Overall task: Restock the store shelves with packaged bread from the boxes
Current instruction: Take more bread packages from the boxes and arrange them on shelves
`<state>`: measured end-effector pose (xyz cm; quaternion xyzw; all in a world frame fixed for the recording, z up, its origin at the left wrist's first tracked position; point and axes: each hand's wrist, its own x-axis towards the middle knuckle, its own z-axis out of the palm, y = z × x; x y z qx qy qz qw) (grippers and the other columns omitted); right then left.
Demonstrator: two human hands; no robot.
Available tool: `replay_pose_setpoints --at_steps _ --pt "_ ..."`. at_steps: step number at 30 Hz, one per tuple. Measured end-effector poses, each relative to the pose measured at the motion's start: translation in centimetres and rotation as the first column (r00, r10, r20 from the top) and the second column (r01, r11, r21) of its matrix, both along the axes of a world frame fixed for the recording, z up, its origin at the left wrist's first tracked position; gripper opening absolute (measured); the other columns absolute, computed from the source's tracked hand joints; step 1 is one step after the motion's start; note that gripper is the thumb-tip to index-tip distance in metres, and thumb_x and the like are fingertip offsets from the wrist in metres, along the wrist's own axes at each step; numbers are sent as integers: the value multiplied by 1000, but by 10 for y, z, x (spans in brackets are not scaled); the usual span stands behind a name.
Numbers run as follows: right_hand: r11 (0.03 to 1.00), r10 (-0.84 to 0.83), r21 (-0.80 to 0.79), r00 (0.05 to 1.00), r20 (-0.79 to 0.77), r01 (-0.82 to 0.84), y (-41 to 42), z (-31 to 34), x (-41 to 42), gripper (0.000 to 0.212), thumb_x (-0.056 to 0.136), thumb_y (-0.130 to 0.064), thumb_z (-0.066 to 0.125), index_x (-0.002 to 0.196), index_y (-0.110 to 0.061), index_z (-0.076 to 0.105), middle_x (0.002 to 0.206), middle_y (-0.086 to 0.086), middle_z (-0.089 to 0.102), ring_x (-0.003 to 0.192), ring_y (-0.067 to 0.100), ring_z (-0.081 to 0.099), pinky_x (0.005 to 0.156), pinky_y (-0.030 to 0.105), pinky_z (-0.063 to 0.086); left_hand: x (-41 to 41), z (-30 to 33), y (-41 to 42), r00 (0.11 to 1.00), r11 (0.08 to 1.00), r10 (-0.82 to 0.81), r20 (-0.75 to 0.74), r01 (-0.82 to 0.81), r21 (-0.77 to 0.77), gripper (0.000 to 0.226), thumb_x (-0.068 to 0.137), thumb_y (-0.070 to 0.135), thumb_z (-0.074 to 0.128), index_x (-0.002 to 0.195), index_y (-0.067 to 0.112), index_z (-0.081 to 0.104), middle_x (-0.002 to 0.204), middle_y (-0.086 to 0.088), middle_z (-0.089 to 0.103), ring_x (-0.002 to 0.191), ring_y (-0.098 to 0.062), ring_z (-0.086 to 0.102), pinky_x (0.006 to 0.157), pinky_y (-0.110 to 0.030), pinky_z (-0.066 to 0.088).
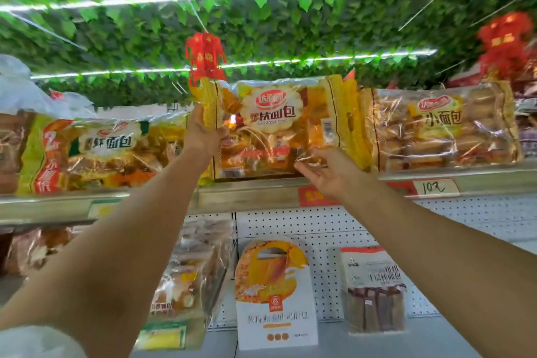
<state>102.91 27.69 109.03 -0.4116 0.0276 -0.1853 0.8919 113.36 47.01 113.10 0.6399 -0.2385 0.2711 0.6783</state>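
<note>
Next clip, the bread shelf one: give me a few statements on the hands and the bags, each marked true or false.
1. The left hand grips the upper left corner of the middle bread bag. True.
2. The right hand is clenched in a fist round a price tag. False: its fingers are spread loosely at the bag's lower right, holding nothing.
3. The middle bread bag is on the top shelf, between two other bread bags. True.
4. The handwritten price tag hangs on the lower shelf. False: it is on the top shelf's front edge.
5. Red ornaments hang from the leafy ceiling. True.
</note>
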Motion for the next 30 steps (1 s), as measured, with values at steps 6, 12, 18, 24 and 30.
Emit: replay_pose_setpoints --at_steps 6,12,18,24,30 --pt "993 56 -103 995 -80 -64 -13 6 5 6 97 0 49 92 -2 51 133 27 46 119 43 53 78 42 57 32 -8 -6 988 988 151 29 -152 35 47 91 -4 63 128 21 50 101 11 63 91 -8 59 56 -4 45" --pt "991 -106 -93 992 -72 99 -7 14 5 8 93 3 51 90 -4 52 125 16 45 120 36 47 104 49 46 39 -6 -18 972 973 228 53 -230 30 44 95 6 61 135 21 52 122 3 66 112 -16 62 87 -23 53" --pt "945 -240 -252 965 -106 208 -4 15 -1 19 93 4 50 109 -5 55 126 10 52 123 26 51 105 39 46 39 -24 -20 933 895 343 108 -359 265 63 99 11 55 152 21 24 144 -8 51 120 -28 56 102 -48 48" --pt "889 -304 -415 929 -214 195 -9 10 -13 20 99 -5 44 79 -7 49 109 11 56 111 22 54 102 39 47 34 -23 -5 903 858 402 150 -429 283 87 82 28 79 150 15 27 147 -10 41 139 -29 37 116 -45 33" --pt "809 -270 -586 913 -307 43 -23 -1 -24 13 96 -12 49 84 -10 53 87 7 51 69 15 48 56 25 42 8 -45 0 789 705 566 240 -614 354 60 87 33 74 135 14 45 132 -11 50 127 -29 42 103 -42 39"
